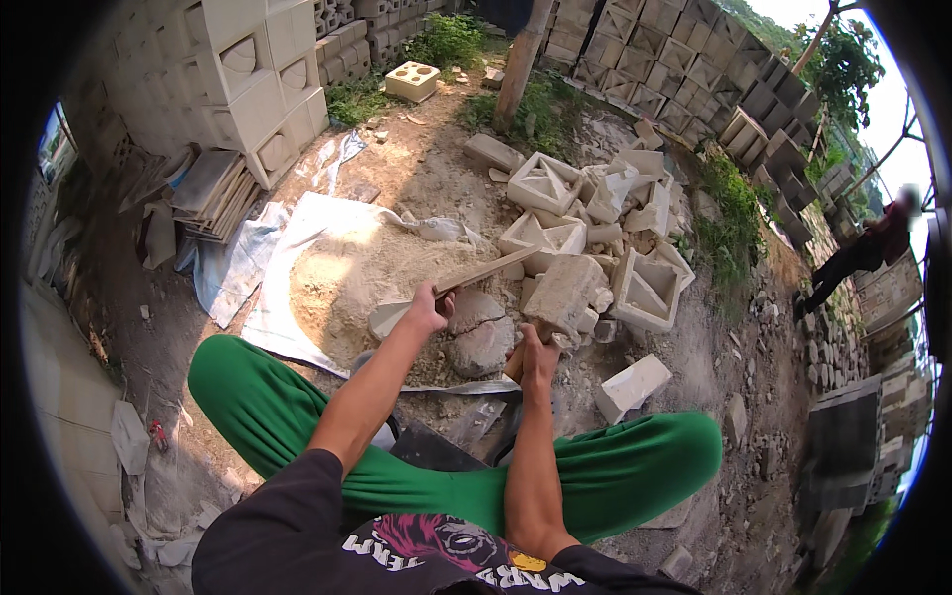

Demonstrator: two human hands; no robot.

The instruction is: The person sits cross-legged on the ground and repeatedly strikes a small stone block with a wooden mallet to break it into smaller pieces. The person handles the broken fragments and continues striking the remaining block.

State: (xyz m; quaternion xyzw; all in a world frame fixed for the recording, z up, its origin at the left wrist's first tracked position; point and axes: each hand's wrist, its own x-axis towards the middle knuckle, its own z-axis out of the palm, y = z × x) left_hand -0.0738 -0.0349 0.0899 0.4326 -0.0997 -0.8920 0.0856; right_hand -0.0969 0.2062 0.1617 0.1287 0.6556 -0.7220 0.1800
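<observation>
"As far as you can see, which way does the wooden stick (pixel 491 269) run?"

"Away from the person and off to the right, starting at the left hand (pixel 428 309). It slants past the far side of a cracked stone lump (pixel 478 337), and its far end comes near the broken hollow blocks (pixel 543 183)"

"Which hand is nearer to it?"

"Clearly the left, which has hold of its near end with the fingers curled round, leaving hardly any gap. The right hand (pixel 538 355) is lower and well apart from the stick, just beside the lump's right edge, so the lump sits between the two"

"Is the right one empty?"

"No, it is closed round a short wooden piece (pixel 514 365), whose end pokes out on the left of the fist"

"And the rough block (pixel 563 290)?"

"Just beyond that fist. Whether it is joined to the wooden piece, I cannot tell"
</observation>
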